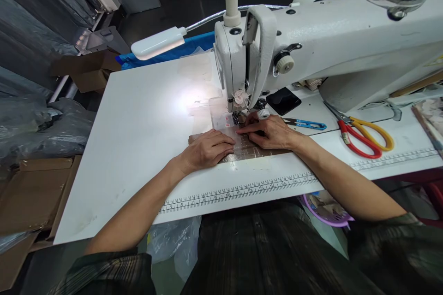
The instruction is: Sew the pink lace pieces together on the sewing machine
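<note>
A brown checked fabric piece (246, 151) lies on the white sewing table (138, 138) in front of the white sewing machine (311, 41). My left hand (206, 149) rests flat on the fabric's left part, fingers stretched out toward the needle. My right hand (269, 131) presses on the fabric just right of the presser foot (238, 117), fingers together and pointing left. A clear film with small pink marks (223, 122) lies under the needle area.
A lamp (157, 42) on a flexible neck lights the table. Blue thread snips (306, 124) and red-and-yellow scissors (363, 136) lie to the right. Printed rulers (238, 190) run along the front edge. Cardboard boxes (31, 193) stand left; a purple basket (325, 214) sits below.
</note>
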The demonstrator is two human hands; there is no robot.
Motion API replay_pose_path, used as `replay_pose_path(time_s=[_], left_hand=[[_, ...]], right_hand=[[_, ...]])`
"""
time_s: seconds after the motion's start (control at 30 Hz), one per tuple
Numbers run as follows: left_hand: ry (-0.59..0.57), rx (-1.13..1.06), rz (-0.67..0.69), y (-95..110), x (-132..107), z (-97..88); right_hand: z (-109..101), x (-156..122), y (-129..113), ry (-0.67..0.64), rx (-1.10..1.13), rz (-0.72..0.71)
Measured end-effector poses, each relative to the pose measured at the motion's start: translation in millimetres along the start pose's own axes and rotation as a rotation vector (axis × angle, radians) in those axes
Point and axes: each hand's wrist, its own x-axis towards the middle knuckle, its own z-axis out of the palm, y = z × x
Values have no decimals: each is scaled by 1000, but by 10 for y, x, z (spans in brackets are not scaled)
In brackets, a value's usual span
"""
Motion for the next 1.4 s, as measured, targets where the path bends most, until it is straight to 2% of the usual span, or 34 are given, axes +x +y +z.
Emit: replay_pose_path(time_s=[0.27,0.47,0.6,0.97,1.23,1.4], left_hand=[[-51,47,-8,32,-13,-3],[-157,31,72,61,39,-108],[-189,28,70,51,52,-143],[-167,21,39,-88,115,-82],[-50,30,28,-85,58,5],[-14,91,88,-83,41,32]], right_hand=[[-10,-24,-25,-44,-17,-31],[-31,-35,-60,-65,-39,-30],[-28,-32,-66,-58,-47,-28],[-22,-19,-75,-57,-67,19],[-14,-3,37,15,189,78],[-15,6,29,28,199,105]])
